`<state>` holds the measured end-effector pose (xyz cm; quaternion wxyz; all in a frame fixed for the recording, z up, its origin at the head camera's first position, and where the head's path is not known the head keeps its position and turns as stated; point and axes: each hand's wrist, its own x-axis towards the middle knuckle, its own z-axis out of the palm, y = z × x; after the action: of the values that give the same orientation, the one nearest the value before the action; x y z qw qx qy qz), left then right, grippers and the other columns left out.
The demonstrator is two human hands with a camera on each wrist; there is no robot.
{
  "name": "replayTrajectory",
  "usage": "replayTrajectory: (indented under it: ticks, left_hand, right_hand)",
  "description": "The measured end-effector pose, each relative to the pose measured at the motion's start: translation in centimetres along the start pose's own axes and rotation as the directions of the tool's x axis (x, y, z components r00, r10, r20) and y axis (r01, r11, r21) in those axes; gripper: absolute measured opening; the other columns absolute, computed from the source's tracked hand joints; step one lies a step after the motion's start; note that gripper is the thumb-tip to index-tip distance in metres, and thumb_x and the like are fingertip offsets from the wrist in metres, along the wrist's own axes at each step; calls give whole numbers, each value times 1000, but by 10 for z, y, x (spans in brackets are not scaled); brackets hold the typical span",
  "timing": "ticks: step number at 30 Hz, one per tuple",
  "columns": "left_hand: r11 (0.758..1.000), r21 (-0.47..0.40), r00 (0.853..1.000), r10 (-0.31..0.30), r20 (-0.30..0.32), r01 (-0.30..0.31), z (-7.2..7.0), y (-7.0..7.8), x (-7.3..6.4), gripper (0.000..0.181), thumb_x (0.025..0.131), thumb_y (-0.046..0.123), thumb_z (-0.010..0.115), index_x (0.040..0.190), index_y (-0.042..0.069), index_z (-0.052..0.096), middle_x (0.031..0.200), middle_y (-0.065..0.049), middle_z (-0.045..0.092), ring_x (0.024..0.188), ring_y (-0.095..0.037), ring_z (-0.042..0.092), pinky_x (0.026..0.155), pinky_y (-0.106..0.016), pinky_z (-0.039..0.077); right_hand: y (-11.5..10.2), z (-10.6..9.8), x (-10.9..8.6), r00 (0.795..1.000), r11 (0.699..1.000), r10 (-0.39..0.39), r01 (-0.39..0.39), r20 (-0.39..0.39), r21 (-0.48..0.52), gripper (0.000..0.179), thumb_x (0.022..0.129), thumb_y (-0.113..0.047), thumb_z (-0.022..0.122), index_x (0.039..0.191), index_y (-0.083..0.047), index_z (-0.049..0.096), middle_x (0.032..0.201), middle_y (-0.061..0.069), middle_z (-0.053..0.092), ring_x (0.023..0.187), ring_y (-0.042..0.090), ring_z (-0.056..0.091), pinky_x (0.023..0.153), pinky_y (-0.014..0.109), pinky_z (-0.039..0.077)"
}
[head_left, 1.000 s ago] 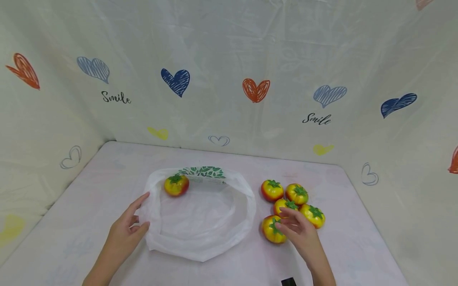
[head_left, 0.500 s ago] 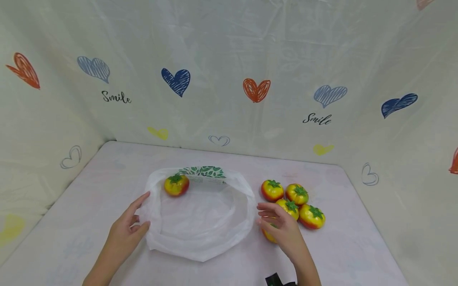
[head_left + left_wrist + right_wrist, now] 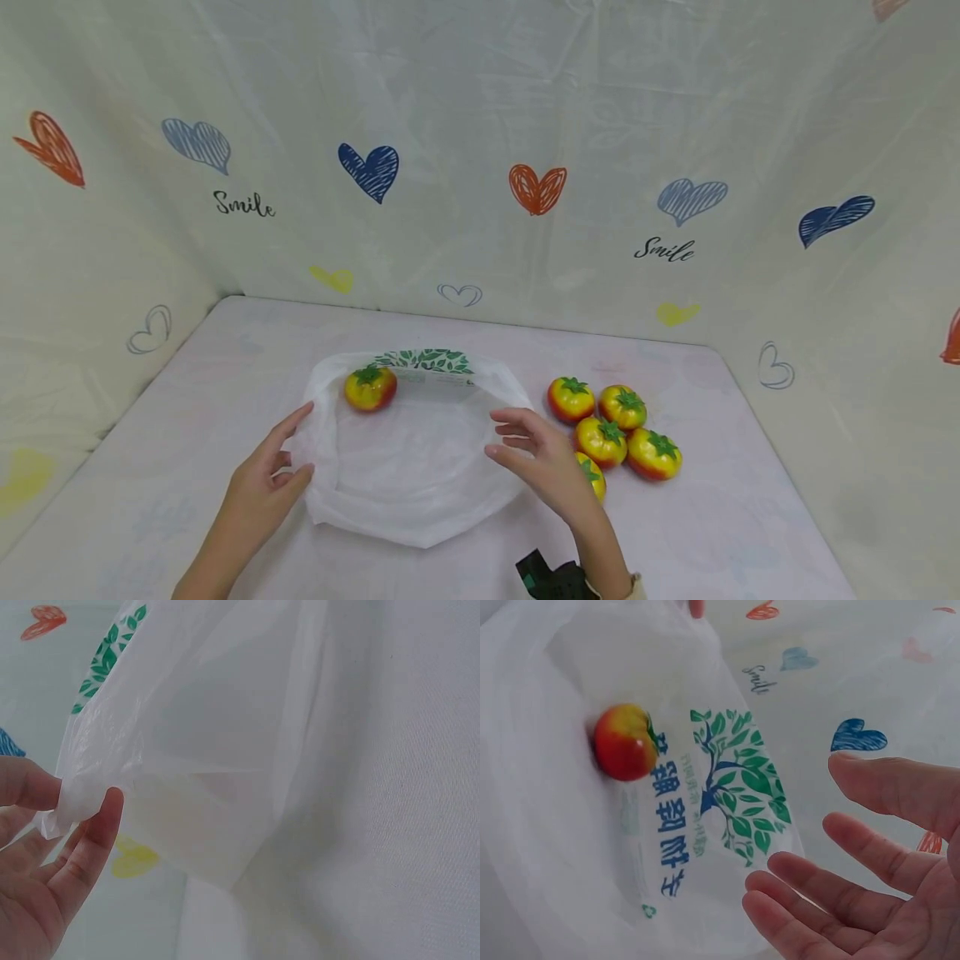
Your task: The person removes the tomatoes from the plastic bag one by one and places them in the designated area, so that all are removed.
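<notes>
A white plastic bag (image 3: 412,517) with a green leaf print lies on the table, its mouth spread wide. Inside it, near the back left, is one yellow-and-red tomato (image 3: 371,389) with a green leafy top. My left hand (image 3: 262,483) pinches the bag's left rim; in the left wrist view the film passes between the fingers. Over the right rim hovers my right hand (image 3: 543,462), fingers spread and nothing between them. In the right wrist view the tomato (image 3: 625,742) sits beyond that hand (image 3: 870,885).
Several more tomatoes (image 3: 600,442) are grouped right of the bag, the nearest partly hidden by my right hand. The white table (image 3: 712,517) meets a pale curtain (image 3: 465,125) printed with hearts at its back. A black device (image 3: 555,579) is on my right wrist.
My right hand has moved left from above the tomatoes to over the bag's right rim, carrying nothing. The left hand and the bag have stayed in place.
</notes>
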<state>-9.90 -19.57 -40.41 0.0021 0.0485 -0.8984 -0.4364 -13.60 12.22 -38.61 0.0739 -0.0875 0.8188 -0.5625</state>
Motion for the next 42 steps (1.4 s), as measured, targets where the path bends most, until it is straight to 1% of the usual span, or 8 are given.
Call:
replayTrajectory:
  ticks: [6,10,15,23,30,36,38,42]
  left_hand:
    - [999,-4,999,36,-21,-36,-1,-1,0,71,85,2,60,146,22,29,137,-20,39,83,-9,52,61,-17,47]
    - [998,-8,998,59,-38,-59,0,0,-1,71,84,1,61,145,21,31,136,-21,40,82,-4,51,60,-18,47]
    - [999,-4,999,43,-31,-43,-1,1,-1,71,85,2,60,146,22,30,136,-20,40,82,-8,50,58,-18,46]
    - [1000,1,1000,15,-13,-15,-1,1,0,72,85,2,60,146,22,28,137,-20,39,83,-12,50,58,-18,46]
    - [1000,6,1000,12,-9,-12,0,1,0,73,85,2,60,147,21,27,137,-22,38,91,-23,52,61,-17,47]
    - [1000,12,1000,-7,-5,7,0,1,0,72,85,3,60,147,22,27,136,-20,38,84,-14,50,58,-18,46]
    - [1000,3,1000,10,-16,-10,0,0,0,72,85,2,60,146,21,29,136,-20,39,82,-12,50,58,-18,46]
    - [997,-16,995,81,-60,-82,1,-2,-1,70,83,-1,60,144,19,33,134,-21,42,79,-12,53,58,-18,46]
  right_hand:
    - [-4,13,16,997,999,-47,48,68,-16,41,84,-26,67,122,-11,58,123,7,60,110,26,57,94,37,48]
    - [-5,22,27,993,998,-49,53,108,-40,42,85,-28,66,122,-12,57,124,7,59,110,27,57,93,40,49]
    - [-5,31,41,989,997,-40,48,139,-54,43,85,-29,66,123,-12,57,125,8,59,112,30,55,93,40,49]
    - [-3,45,62,988,998,6,5,155,-70,42,84,-30,67,122,-13,59,126,10,58,111,31,54,90,40,49]
    - [-1,58,79,982,998,25,-13,185,-69,43,83,-28,69,121,-10,60,127,10,57,112,32,53,87,39,50]
    - [5,73,94,981,994,53,-35,186,-100,46,81,-27,70,122,-8,60,125,12,58,104,27,56,85,37,51]
    - [8,78,98,980,994,62,-44,190,-97,47,81,-27,70,122,-7,59,125,13,58,103,26,56,85,37,51]
    - [15,87,106,978,995,80,-67,194,-73,47,81,-25,71,122,-7,59,124,13,58,104,26,56,84,36,50]
